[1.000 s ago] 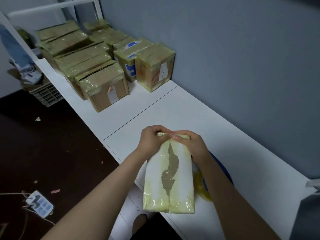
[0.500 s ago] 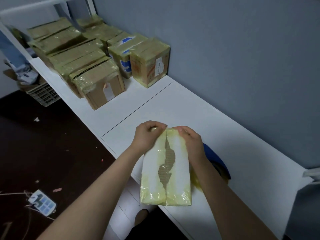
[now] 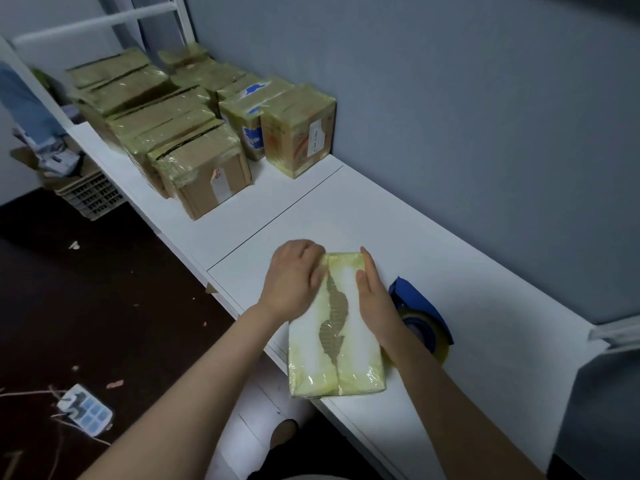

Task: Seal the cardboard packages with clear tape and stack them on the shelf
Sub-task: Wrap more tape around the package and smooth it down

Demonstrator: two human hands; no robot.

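Since the frame before, the right hand (image 3: pixel 372 296) had left the far end of the package (image 3: pixel 337 327) and lay along its right edge, fingers straight, pressing it. The left hand (image 3: pixel 294 278), blurred, curled over the far-left corner, gripping it. The package lay near the front edge of the white shelf (image 3: pixel 450 271), a blue tape dispenser (image 3: pixel 420 306) just beside it; sealed boxes (image 3: pixel 207 168) stood well apart.
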